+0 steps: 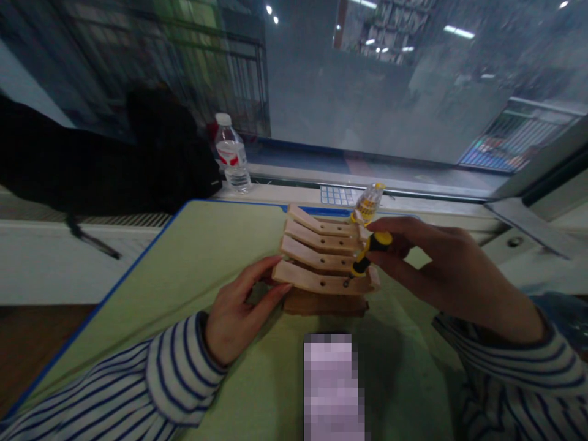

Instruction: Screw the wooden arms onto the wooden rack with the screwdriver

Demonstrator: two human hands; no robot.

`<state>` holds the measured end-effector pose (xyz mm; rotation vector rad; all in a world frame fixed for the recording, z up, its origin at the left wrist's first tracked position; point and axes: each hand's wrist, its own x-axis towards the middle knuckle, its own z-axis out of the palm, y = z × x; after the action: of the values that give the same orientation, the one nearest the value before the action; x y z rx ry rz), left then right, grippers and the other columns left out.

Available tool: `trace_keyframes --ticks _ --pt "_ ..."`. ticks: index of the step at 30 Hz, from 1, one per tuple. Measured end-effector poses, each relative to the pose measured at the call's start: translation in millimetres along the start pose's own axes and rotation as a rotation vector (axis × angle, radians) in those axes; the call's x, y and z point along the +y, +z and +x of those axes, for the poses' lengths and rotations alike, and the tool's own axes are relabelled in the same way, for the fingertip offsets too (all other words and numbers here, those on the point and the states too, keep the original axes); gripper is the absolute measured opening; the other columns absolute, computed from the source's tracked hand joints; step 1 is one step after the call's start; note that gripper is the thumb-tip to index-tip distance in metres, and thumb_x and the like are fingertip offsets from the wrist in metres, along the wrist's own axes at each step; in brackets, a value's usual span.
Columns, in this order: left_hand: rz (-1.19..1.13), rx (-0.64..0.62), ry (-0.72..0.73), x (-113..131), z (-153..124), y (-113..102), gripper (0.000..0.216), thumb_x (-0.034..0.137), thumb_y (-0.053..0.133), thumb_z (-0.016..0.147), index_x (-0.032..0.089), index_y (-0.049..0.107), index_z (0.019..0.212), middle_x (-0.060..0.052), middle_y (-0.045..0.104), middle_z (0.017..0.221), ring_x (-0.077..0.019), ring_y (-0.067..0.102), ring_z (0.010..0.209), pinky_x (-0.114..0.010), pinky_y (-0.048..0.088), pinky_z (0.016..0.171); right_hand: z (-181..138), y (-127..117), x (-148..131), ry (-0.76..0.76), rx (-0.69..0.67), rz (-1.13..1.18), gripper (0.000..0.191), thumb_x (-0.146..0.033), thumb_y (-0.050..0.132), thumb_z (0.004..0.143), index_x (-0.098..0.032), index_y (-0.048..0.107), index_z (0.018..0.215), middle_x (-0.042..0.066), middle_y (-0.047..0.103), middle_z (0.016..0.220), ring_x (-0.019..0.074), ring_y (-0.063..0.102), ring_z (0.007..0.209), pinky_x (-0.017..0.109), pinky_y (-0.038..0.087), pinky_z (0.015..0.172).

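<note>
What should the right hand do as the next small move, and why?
Probably line up the screwdriver with the right-hand hole of the nearest wooden slat before turning. The right hand holds it tilted, its lower end at that hole; the contact is too small to judge. The left hand already pinches the slat's left end.

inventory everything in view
Blue-edged table: one, pale green, centre
Angled wooden slats: four, tan, mid-table
Wooden piece: one, brown, below nearest slat
Short screwdriver: one, yellow-black, at slats
White-capped bottle: one, clear, sill
Yellow-capped bottle: one, clear, behind slats
Gridded card: one, bluish, sill
Pixelated rectangle: one, lilac, table front
Cloth bundle: one, black, left sill
Glass window: one, greyish, back
Left hand: one, navy-striped sleeve, gripping slat
Right hand: one, navy-striped sleeve, holding screwdriver
</note>
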<state>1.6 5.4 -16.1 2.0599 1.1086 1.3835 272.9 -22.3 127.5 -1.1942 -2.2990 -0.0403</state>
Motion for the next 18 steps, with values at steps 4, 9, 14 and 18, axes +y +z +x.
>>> trace_keyframes --ticks 4,9,14,18 --pt "0.004 0.001 0.003 0.6 0.6 0.0 0.042 0.029 0.065 0.083 0.026 0.055 0.124 -0.003 0.068 0.107 -0.0195 0.066 0.092 -0.033 0.056 0.081 0.8 -1.2 -2.1 0.021 -0.016 0.010 0.029 -0.031 0.059 0.089 -0.019 0.057 0.116 -0.003 0.068 0.078 0.0087 0.063 0.060 0.019 0.050 0.054" --pt "-0.035 0.008 -0.008 -0.8 -0.1 1.0 0.044 0.028 0.068 0.081 0.027 0.055 0.124 -0.003 0.067 0.109 -0.0202 0.065 0.095 -0.034 0.055 0.083 0.6 -0.8 -3.3 0.059 -0.022 0.049 0.029 -0.032 0.060 0.089 -0.019 0.058 0.115 0.003 0.071 0.099 0.0101 0.066 0.066 0.020 0.052 0.056" --pt "-0.058 0.014 0.007 -0.9 0.9 1.2 0.045 0.026 0.069 0.081 0.027 0.055 0.123 -0.003 0.067 0.107 -0.0192 0.065 0.093 -0.033 0.055 0.081 0.0 2.3 -0.5 0.062 -0.007 0.114 0.032 -0.032 0.061 0.088 -0.020 0.058 0.117 0.006 0.069 0.106 0.0111 0.065 0.065 0.022 0.052 0.055" --pt "-0.055 0.020 0.012 -2.2 0.9 1.1 0.046 0.027 0.069 0.080 0.028 0.055 0.124 -0.003 0.066 0.108 -0.0193 0.065 0.093 -0.034 0.055 0.082 2.0 3.2 0.6 0.036 -0.002 0.124 0.030 -0.030 0.061 0.088 -0.021 0.059 0.117 0.005 0.069 0.104 0.0106 0.065 0.067 0.021 0.052 0.056"
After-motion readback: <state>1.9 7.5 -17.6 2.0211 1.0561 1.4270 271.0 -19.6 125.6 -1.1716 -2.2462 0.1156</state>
